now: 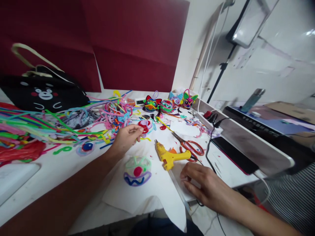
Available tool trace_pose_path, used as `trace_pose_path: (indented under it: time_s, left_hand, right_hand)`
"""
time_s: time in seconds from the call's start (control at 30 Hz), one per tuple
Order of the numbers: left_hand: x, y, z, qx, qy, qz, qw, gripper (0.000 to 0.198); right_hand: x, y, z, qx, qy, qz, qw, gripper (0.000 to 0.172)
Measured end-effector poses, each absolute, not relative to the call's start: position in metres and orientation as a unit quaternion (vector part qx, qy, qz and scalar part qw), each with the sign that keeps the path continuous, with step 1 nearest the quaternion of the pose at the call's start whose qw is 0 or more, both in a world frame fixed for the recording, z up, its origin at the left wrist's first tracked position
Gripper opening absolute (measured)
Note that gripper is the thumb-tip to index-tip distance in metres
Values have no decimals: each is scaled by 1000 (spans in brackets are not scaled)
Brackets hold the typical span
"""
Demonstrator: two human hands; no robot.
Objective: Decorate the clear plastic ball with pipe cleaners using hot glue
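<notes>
My left hand point(128, 136) reaches over the middle of the table, thumb and forefinger pinched at the edge of a red coiled pipe cleaner point(145, 126). Below it, a clown-like face of pipe cleaners point(137, 172) lies on white paper point(118, 196), with a red round nose and a purple-and-blue mouth. My right hand point(200, 182) rests at the table's front edge, its fingers loosely bent and apart, holding nothing visible. Just beyond that hand, a yellow glue gun point(169, 155) lies on its side. Scissors with orange handles point(189, 145) are behind the glue gun.
Loose pipe cleaners point(81, 126) are heaped on the left, beside a black bag point(46, 93). Several colourful animal-face ornaments point(166, 106) stand at the back. A phone point(235, 154) with a cable lies on the right. A black cord point(209, 155) runs past the scissors.
</notes>
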State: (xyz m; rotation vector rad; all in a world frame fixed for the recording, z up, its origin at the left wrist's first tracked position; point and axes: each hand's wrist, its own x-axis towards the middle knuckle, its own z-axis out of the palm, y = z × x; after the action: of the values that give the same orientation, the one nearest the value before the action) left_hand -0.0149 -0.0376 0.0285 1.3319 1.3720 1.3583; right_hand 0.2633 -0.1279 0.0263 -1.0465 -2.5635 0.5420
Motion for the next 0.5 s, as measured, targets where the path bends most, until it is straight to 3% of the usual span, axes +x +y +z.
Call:
trace_pose_path:
  time_s: [0.17,0.3,0.5]
  left_hand:
    - [-15,-37,28,527,542,530,385,26]
    - [-16,-35,26,533,546,522,383,24]
    - [-17,-34,24,539,553,514,374,23]
  right_hand:
    - [259,-106,22,-353,-914,53,192,25]
    - [252,-81,21,-360,-925,-19,115,35]
    - [247,-66,22,-361,-932,-22,31,32]
